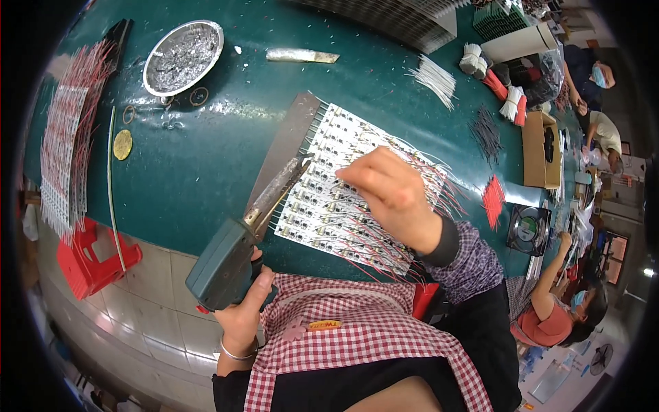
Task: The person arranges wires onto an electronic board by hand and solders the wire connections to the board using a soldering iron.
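My left hand point(244, 319) grips a dark green soldering gun point(221, 266). Its long metal nose points up and right, and the tip is at the left part of a white panel of small circuit boards point(296, 209). Over that panel, my right hand point(392, 192) has its thumb and fingers pinched together just right of the tip. What they pinch is too small to make out. Red, white and dark wires point(439, 182) trail off the panel's right side and lower edge. A flat grey-brown plate point(283, 144) lies along the panel's left edge.
On the green table point(185, 199) are a metal bowl point(218, 42) of silvery scraps, a pale tube point(302, 55), white wires point(434, 79), black wires point(486, 134) and red wires point(493, 200). Wired panels point(65, 147) overhang the left edge above a red stool point(93, 264). Co-workers sit at right.
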`<state>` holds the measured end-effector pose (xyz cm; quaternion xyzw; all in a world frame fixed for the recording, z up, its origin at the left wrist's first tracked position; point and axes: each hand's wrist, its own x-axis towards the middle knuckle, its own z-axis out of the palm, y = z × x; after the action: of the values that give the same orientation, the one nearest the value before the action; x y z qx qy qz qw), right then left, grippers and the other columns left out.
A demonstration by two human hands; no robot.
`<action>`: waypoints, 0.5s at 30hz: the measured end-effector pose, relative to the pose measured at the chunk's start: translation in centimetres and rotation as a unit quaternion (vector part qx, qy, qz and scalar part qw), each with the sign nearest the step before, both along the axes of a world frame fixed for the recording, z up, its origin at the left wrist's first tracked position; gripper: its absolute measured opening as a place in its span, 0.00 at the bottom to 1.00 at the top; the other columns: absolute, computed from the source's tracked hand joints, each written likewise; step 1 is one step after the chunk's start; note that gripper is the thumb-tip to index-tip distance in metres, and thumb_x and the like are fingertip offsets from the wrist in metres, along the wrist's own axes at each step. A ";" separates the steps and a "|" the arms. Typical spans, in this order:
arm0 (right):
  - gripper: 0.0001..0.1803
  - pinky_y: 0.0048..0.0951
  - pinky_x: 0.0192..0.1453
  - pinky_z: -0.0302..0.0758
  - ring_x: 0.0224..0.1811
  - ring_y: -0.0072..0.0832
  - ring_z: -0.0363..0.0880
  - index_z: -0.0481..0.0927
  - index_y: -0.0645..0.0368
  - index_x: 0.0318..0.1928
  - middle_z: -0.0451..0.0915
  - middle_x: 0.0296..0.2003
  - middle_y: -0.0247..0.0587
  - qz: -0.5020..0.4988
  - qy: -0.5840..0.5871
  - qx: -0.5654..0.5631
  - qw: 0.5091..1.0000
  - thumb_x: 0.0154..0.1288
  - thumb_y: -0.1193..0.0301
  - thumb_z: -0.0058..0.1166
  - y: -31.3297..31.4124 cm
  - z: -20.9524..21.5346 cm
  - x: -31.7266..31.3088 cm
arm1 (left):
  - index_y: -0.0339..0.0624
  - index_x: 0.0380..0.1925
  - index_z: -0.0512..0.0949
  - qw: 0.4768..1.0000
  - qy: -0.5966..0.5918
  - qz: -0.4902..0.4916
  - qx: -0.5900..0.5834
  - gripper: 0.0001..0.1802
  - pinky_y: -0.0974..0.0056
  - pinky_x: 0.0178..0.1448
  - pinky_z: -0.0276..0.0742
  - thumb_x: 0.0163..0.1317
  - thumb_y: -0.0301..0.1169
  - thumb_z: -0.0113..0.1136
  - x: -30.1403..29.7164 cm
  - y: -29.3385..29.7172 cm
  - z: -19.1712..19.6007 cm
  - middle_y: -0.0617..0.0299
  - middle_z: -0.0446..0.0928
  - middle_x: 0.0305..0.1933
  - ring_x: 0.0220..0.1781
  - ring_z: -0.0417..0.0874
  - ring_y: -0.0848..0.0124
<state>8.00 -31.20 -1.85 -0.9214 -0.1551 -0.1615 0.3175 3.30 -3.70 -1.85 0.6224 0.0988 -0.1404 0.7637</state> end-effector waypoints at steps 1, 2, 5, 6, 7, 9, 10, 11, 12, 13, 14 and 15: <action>0.15 0.31 0.34 0.76 0.33 0.35 0.80 0.85 0.60 0.39 0.81 0.31 0.40 0.007 0.011 0.011 1.000 0.49 0.86 0.61 0.3 -0.4 -0.4 | 0.29 0.55 0.75 0.999 0.031 -0.024 0.018 0.24 0.64 0.46 0.80 0.57 0.17 0.66 -0.2 0.4 0.2 0.52 0.79 0.50 0.43 0.83 0.68; 0.15 0.31 0.34 0.76 0.32 0.34 0.79 0.84 0.61 0.39 0.80 0.31 0.39 0.012 0.001 0.002 1.000 0.48 0.86 0.61 0.4 -0.8 -0.6 | 0.29 0.55 0.75 0.999 0.033 -0.023 0.019 0.24 0.64 0.46 0.80 0.57 0.17 0.66 -0.6 0.6 0.0 0.52 0.79 0.50 0.43 0.83 0.68; 0.16 0.31 0.33 0.77 0.33 0.32 0.78 0.82 0.61 0.39 0.78 0.30 0.38 0.011 -0.015 -0.027 0.999 0.46 0.85 0.58 0.7 -1.8 -1.2 | 0.30 0.56 0.75 0.998 0.008 -0.009 0.062 0.25 0.62 0.56 0.78 0.57 0.18 0.67 -1.4 1.1 -0.5 0.51 0.80 0.53 0.52 0.82 0.65; 0.16 0.31 0.33 0.77 0.35 0.33 0.78 0.81 0.62 0.40 0.78 0.33 0.39 0.020 -0.013 -0.038 0.999 0.46 0.84 0.57 0.6 -2.0 -1.4 | 0.31 0.57 0.75 0.998 0.016 -0.016 0.057 0.26 0.61 0.59 0.77 0.57 0.18 0.67 -1.5 1.2 -0.5 0.51 0.79 0.54 0.55 0.81 0.64; 0.16 0.31 0.33 0.77 0.35 0.33 0.78 0.81 0.62 0.40 0.78 0.33 0.39 0.021 -0.012 -0.036 0.999 0.46 0.84 0.57 0.6 -2.0 -1.4 | 0.31 0.57 0.75 0.998 0.024 -0.023 0.052 0.26 0.61 0.62 0.75 0.57 0.17 0.67 -1.6 1.3 -0.5 0.50 0.79 0.55 0.58 0.80 0.64; 0.16 0.30 0.35 0.76 0.36 0.34 0.77 0.80 0.64 0.41 0.77 0.35 0.41 0.042 -0.017 -0.068 0.997 0.47 0.83 0.57 0.7 -1.8 -1.5 | 0.31 0.57 0.75 0.997 0.027 -0.032 0.066 0.26 0.62 0.62 0.75 0.57 0.17 0.67 -1.6 1.2 -0.3 0.50 0.79 0.55 0.58 0.80 0.64; 0.16 0.30 0.35 0.76 0.36 0.34 0.77 0.80 0.64 0.41 0.77 0.35 0.41 0.043 -0.015 -0.067 0.997 0.47 0.83 0.57 0.7 -1.8 -1.5 | 0.31 0.58 0.75 0.996 0.028 -0.041 0.078 0.26 0.62 0.61 0.75 0.58 0.17 0.67 -1.7 1.2 -0.3 0.50 0.80 0.55 0.58 0.80 0.64; 0.16 0.31 0.35 0.76 0.37 0.35 0.77 0.79 0.64 0.41 0.77 0.35 0.42 0.047 -0.016 -0.069 0.996 0.47 0.82 0.57 0.7 -1.9 -1.6 | 0.31 0.58 0.75 0.996 0.029 -0.040 0.079 0.26 0.62 0.61 0.75 0.58 0.17 0.67 -1.8 1.2 -0.3 0.50 0.80 0.55 0.58 0.80 0.64; 0.16 0.31 0.36 0.76 0.37 0.35 0.76 0.79 0.65 0.41 0.76 0.36 0.43 0.050 -0.017 -0.072 0.996 0.48 0.82 0.56 0.7 -1.9 -1.6 | 0.31 0.58 0.75 0.995 0.034 -0.043 0.085 0.26 0.62 0.61 0.75 0.58 0.17 0.67 -1.8 1.2 -0.3 0.51 0.80 0.56 0.58 0.80 0.65; 0.16 0.31 0.36 0.76 0.37 0.35 0.76 0.79 0.65 0.41 0.76 0.36 0.43 0.050 -0.016 -0.072 0.996 0.48 0.82 0.56 0.7 -1.8 -1.5 | 0.31 0.58 0.75 0.994 0.037 -0.046 0.092 0.25 0.63 0.61 0.75 0.58 0.17 0.67 -1.9 1.1 -0.3 0.51 0.80 0.56 0.57 0.80 0.65; 0.16 0.31 0.36 0.76 0.37 0.35 0.76 0.79 0.66 0.41 0.76 0.36 0.42 0.056 -0.019 -0.071 0.996 0.48 0.82 0.57 0.6 -1.6 -1.3 | 0.31 0.58 0.75 0.994 0.038 -0.046 0.092 0.25 0.63 0.61 0.75 0.58 0.17 0.67 -1.9 1.1 -0.3 0.51 0.80 0.56 0.57 0.80 0.65; 0.16 0.31 0.36 0.75 0.38 0.35 0.76 0.78 0.66 0.42 0.76 0.36 0.42 0.062 -0.021 -0.070 0.995 0.48 0.82 0.57 0.6 -1.5 -1.2 | 0.31 0.57 0.75 0.994 0.039 -0.044 0.096 0.25 0.63 0.61 0.75 0.58 0.17 0.66 -1.8 1.0 -0.2 0.51 0.80 0.56 0.57 0.80 0.66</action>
<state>6.79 -30.60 -3.35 -0.9265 -0.2296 -0.1493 0.2581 1.48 -2.68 -2.00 0.6905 0.1138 -0.1882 0.6891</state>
